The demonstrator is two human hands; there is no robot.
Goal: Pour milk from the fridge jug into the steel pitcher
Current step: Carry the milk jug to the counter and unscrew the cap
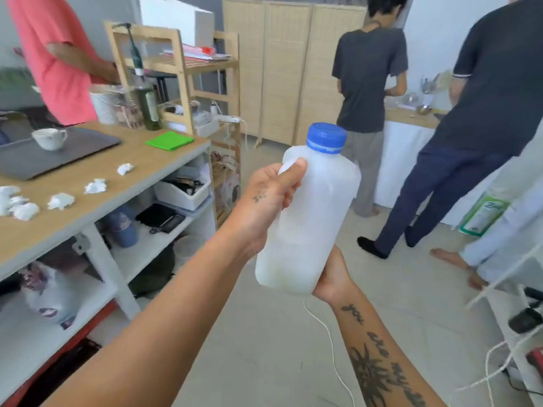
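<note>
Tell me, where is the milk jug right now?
The milk jug is in the middle of the head view, held up over the floor: the left hand grips its handle side and the right hand supports its bottom. Its blue cap is on.

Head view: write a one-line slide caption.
Both hands carry the capped milk jug: left hand on its handle, right hand under its base.

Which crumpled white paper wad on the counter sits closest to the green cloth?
The lone crumpled white paper wad farthest right, just below-left of the green cloth; the rest trail off leftward.
</note>
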